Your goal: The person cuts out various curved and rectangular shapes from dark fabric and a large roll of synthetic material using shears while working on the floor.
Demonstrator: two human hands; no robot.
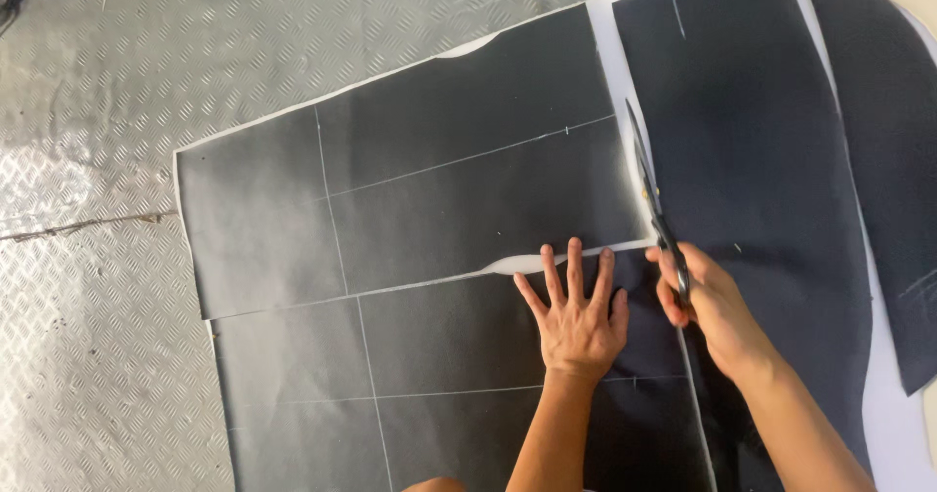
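Splaying flat, the left hand (578, 318) is pressed on the near black fabric panel (439, 355) to steady it, while scissors (652, 194), gripped in the closed right hand (705, 302), are laid along the white gap (610, 82) between panels on the metal floor (88, 160).

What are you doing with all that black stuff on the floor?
A person is cutting black fabric spread over a silver patterned floor. The right hand holds a pair of scissors, blades pointing away along the gap between two dark pieces. The left hand lies flat with fingers spread, pressing the cloth down beside the cut. Thin chalk lines cross the fabric, and more dark pieces lie to the right.
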